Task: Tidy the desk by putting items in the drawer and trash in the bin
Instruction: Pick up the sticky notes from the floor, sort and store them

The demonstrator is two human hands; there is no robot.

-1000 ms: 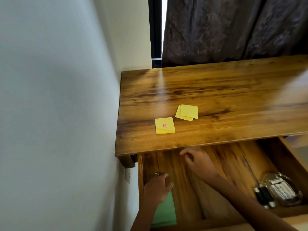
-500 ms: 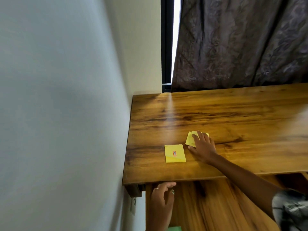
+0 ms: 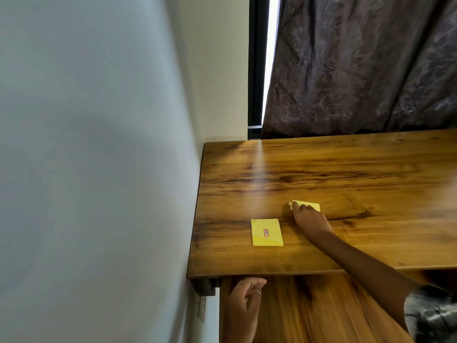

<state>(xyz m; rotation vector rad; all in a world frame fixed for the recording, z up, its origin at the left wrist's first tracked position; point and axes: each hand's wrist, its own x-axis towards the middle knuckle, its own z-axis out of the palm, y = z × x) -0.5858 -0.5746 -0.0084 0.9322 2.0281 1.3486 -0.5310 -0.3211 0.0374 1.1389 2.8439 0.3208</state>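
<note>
Left hand: your left hand (image 3: 243,297) sits nearest you, at the left front corner of the open drawer (image 3: 321,310), just under the desk edge. Its fingers are loosely curled, with rings showing; whether they actually grip the drawer's side you cannot tell from here.
Drawer: pulled out below the desktop, its wooden bottom showing between your two arms.
Right arm: your forearm crosses the desk's front edge from the lower right, a patterned sleeve (image 3: 431,315) at the frame's corner.
Sticky pad: a yellow sticky-note pad (image 3: 266,232) with a small red-bordered label lies flat on the desk (image 3: 346,169), near the front left, just left of your right wrist and not touched.
Right hand: your right hand (image 3: 310,219) lies on the loose yellow notes (image 3: 312,206) farther back, fingers bent down over them, the near part covered. Whether the notes are pinched or only pressed is unclear.
Background: a pale wall (image 3: 99,144) runs along the left; a dark patterned curtain (image 3: 358,65) hangs behind the desk, with a bright strip of window (image 3: 268,58) beside it.
</note>
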